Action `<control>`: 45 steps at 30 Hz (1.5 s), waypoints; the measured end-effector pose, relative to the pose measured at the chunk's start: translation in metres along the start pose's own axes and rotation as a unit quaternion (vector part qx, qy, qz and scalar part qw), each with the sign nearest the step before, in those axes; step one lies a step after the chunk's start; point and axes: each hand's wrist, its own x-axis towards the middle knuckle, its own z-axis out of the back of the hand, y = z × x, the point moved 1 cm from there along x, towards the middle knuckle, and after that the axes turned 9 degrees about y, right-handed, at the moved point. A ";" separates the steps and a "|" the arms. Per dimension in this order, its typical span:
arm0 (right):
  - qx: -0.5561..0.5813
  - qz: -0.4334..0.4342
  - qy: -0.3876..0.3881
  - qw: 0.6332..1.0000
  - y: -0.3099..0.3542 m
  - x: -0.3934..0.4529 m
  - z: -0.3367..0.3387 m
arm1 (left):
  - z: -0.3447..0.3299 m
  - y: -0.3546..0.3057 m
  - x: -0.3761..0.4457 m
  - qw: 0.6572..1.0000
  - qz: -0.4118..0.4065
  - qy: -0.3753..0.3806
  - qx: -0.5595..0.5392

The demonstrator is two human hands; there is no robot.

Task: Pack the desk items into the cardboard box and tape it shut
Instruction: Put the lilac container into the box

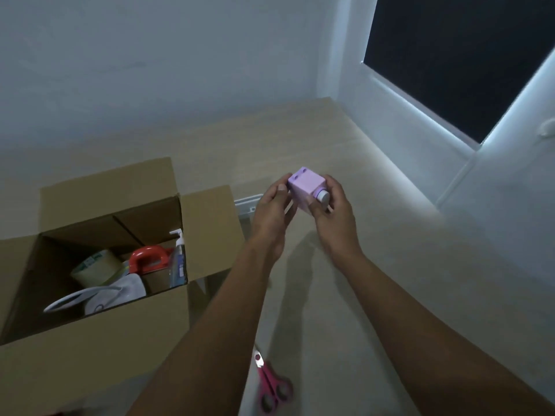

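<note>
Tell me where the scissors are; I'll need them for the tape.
The pink-handled scissors lie on the desk at the bottom centre of the head view, just right of the cardboard box, between the forearms.

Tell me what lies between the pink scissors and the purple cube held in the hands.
Head view: only bare desk lies between the scissors and the purple cube; the left forearm crosses above it.

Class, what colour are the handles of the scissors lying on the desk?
Pink, seen in the head view: the scissors lie near the bottom edge, between the forearms.
</note>
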 end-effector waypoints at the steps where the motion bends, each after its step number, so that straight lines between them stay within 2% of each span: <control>1: 0.002 0.003 0.004 1.000 0.008 0.004 -0.002 | 0.002 -0.012 -0.001 1.000 -0.002 0.004 0.022; 7: 0.007 0.039 0.085 0.996 0.084 0.004 -0.068 | 0.076 -0.093 -0.038 0.994 -0.063 -0.018 0.090; 13: 0.028 0.033 0.193 0.980 0.121 -0.018 -0.181 | 0.189 -0.134 -0.089 0.985 -0.090 -0.066 0.129; 16: 0.030 0.016 0.226 0.973 0.125 -0.037 -0.230 | 0.236 -0.140 -0.116 0.983 -0.077 -0.089 0.143; 19: 0.025 -0.003 0.248 0.968 0.116 -0.053 -0.273 | 0.277 -0.134 -0.134 0.986 -0.067 -0.109 0.106; 24: -0.016 -0.038 0.263 0.964 0.093 -0.064 -0.315 | 0.328 -0.103 -0.142 0.984 -0.004 -0.153 0.087; 28: -0.051 -0.084 0.261 0.960 0.065 -0.062 -0.333 | 0.348 -0.076 -0.132 0.983 0.057 -0.146 0.091; 36: -0.123 -0.179 0.267 0.939 0.032 -0.046 -0.335 | 0.349 -0.053 -0.113 0.965 0.176 -0.094 0.170; 42: -0.149 -0.218 0.287 0.921 0.022 -0.039 -0.334 | 0.348 -0.051 -0.100 0.959 0.224 -0.119 0.130; 45: -0.162 -0.211 0.276 0.924 0.020 -0.036 -0.335 | 0.346 -0.049 -0.095 0.955 0.245 -0.126 0.113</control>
